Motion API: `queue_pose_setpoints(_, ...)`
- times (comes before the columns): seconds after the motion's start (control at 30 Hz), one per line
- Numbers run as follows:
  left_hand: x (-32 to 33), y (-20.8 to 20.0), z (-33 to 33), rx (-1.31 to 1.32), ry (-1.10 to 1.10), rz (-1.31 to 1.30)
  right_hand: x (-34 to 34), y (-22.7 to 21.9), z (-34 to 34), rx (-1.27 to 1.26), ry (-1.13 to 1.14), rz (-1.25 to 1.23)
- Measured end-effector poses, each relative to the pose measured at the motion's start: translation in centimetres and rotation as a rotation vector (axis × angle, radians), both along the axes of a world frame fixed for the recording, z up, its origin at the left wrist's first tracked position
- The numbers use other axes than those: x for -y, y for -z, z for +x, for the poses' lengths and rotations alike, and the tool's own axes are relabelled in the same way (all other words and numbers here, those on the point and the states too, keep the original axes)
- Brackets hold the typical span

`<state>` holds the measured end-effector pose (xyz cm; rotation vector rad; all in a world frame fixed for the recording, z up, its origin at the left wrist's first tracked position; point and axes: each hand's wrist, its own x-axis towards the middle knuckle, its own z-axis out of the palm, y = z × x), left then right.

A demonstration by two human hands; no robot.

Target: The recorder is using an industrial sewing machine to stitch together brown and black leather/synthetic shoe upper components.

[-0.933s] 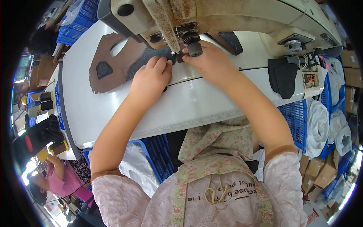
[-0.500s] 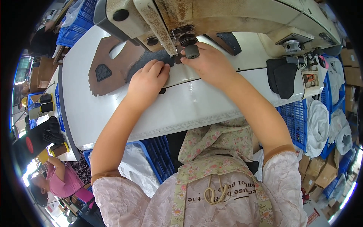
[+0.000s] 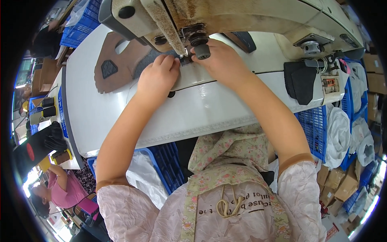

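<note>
A flat brown leather-like piece [image 3: 117, 78] with a hole and a dark angular patch lies on the white table, left of the sewing machine's [image 3: 258, 16] needle. Stitched along it is a dark grey strip [image 3: 150, 59] running toward the presser foot [image 3: 185, 60]. My left hand [image 3: 158, 78] rests on the strip's end, fingers curled and closed against it just left of the foot. Close to the needle on the other side, my right hand [image 3: 223, 62] has its fingertips bent in on the dark work; the machine's round black knob [image 3: 202, 51] partly hides them.
Behind my right hand lies another brown and black piece [image 3: 242, 42]. Dark fabric pieces [image 3: 299, 82] hang over the table's right end. Blue crates [image 3: 312, 131] with white bags stand beside and below the table. At far left, a person in pink [image 3: 68, 193] sits near thread spools [image 3: 48, 107].
The brown piece has shifted away from me and turned slightly. My left hand has edged toward the needle, and my right hand has slid a little up and left.
</note>
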<state>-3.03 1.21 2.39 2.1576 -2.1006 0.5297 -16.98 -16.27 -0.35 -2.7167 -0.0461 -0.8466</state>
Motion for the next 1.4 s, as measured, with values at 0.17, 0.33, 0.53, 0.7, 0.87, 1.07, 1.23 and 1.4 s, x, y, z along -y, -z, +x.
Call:
queue_pose_setpoints(0.17,0.3,0.1,0.1,0.015,-0.036,0.039,0.2,0.3,0.6,0.017,0.014,0.026)
queue_pose_setpoints(0.33,0.7,0.1,-0.1,0.044,-0.039,0.056,0.9,0.7,0.6,0.011,-0.002,-0.027)
queue_pose_setpoints(0.53,1.0,0.1,-0.1,0.102,0.010,-0.073,0.8,0.5,0.6,0.005,0.003,-0.010)
queue_pose_setpoints(0.7,0.9,0.8,0.4,0.073,-0.063,0.001,0.2,0.2,0.7,0.066,0.022,0.074)
queue_pose_setpoints(0.87,1.1,1.0,0.5,0.061,-0.081,-0.020,0.4,0.3,0.8,0.048,0.027,0.094)
queue_pose_setpoints(1.07,1.0,1.0,0.6,0.035,-0.101,-0.022,0.4,0.1,1.1,0.056,0.010,0.062)
queue_pose_setpoints(1.23,1.2,1.2,0.4,-0.001,-0.123,-0.026,0.6,0.5,1.1,0.038,0.042,0.047)
queue_pose_setpoints(1.4,1.1,1.3,0.5,-0.044,-0.120,-0.046,0.5,0.5,1.1,0.050,0.057,0.069)
